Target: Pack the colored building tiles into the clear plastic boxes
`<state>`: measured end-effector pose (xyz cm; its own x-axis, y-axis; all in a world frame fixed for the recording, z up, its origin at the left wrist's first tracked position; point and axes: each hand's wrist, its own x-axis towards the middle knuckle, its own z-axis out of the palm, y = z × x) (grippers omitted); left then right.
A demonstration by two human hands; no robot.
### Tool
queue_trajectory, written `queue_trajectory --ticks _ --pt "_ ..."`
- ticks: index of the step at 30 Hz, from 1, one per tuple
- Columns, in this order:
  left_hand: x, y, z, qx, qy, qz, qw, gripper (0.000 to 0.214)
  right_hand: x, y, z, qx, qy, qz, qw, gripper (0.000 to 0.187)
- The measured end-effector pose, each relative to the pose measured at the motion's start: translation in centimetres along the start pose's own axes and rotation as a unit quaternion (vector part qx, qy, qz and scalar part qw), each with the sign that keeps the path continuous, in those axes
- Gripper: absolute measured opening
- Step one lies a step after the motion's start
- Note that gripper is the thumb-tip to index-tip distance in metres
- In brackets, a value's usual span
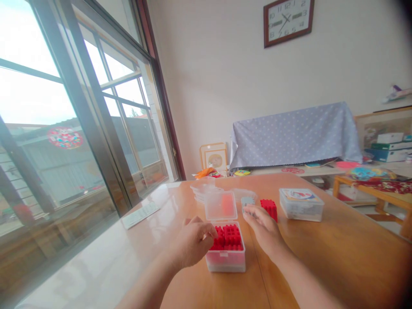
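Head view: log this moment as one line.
left hand: on red blocks in open clear box | right hand: beside loose red block

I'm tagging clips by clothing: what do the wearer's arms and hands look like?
The left hand and right hand are ungloved. The left forearm and right forearm are uncovered to the frame's edge: no sleeve, watch or bracelet shows. No ring shows on the visible fingers.

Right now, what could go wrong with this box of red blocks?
The left hand touches the red plastic blocks at one side of the small clear plastic box, which might slide or tip. The right hand could bump the raised clear lid or the loose red block.
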<state>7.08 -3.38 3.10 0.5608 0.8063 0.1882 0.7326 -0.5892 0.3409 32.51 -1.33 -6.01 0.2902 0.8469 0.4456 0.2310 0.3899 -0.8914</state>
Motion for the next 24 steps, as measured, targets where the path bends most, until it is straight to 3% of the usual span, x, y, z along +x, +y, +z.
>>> queue_trajectory --ticks 6,10,13,15,18,21,24 --pt "-0.5 -0.2 0.4 -0.019 0.008 -0.006 1.000 0.016 -0.1 -0.1 0.0 0.010 -0.005 0.008 1.000 0.037" --pt "0.1 -1.5 0.8 -0.100 0.089 -0.031 0.991 0.015 -0.2 0.0 0.1 0.022 -0.005 0.017 1.000 0.041" --pt "1.1 -2.8 1.6 -0.207 0.170 -0.085 0.960 0.023 -0.4 0.0 0.4 0.035 -0.023 0.044 0.998 0.045" --pt "1.6 -3.6 2.3 -0.278 0.193 -0.132 0.932 0.036 -0.5 -0.1 0.5 0.041 -0.035 0.066 0.996 0.048" --pt "2.3 -4.5 3.5 -0.388 0.180 -0.183 0.885 0.059 -0.7 -0.6 0.8 0.065 -0.057 0.101 0.991 0.057" --pt "2.7 -5.2 4.6 -0.473 0.171 -0.194 0.842 0.068 -1.0 -1.2 0.8 0.107 -0.096 0.132 0.981 0.068" --pt "2.6 -5.5 5.3 -0.490 0.154 -0.190 0.836 0.071 -1.3 -1.6 0.8 0.137 -0.131 0.133 0.973 0.068"
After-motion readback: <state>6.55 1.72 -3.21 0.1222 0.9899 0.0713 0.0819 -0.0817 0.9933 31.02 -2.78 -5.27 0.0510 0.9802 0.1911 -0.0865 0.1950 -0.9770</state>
